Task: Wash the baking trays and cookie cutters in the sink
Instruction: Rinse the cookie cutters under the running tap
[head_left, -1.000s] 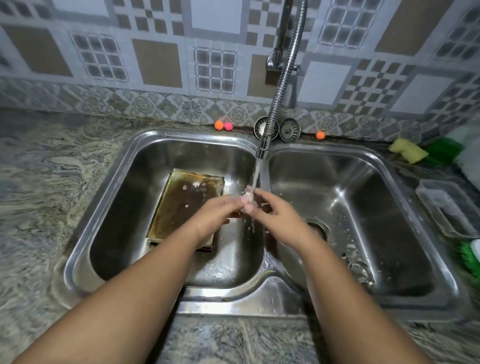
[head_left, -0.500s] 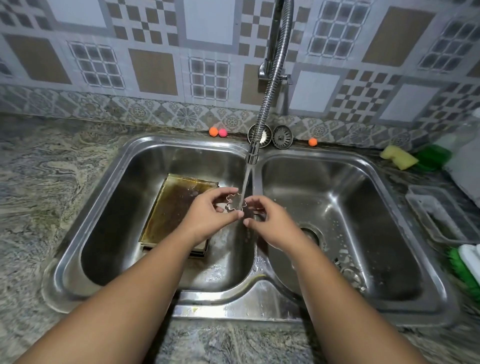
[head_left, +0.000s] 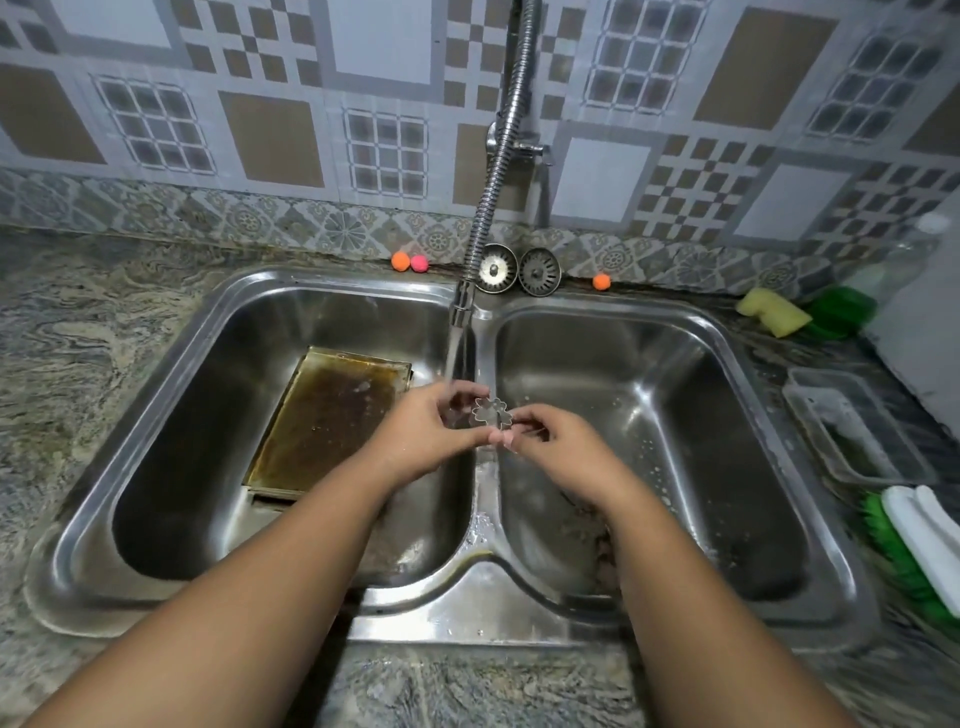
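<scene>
Head view: cutter (head_left: 491, 413) pinched by left hand (head_left: 423, 434) and right hand (head_left: 558, 441), rinsing under tap (head_left: 462, 306); next, tray (head_left: 327, 421) scrubbing.

Baking tray (head_left: 324, 421) in the sink's (head_left: 483, 618) left basin, cookie cutter (head_left: 491, 413) above the divider.

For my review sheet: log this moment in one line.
both hands: left hand, right hand | hold cookie cutter | under running faucet | baking tray unwashed, left basin
</scene>
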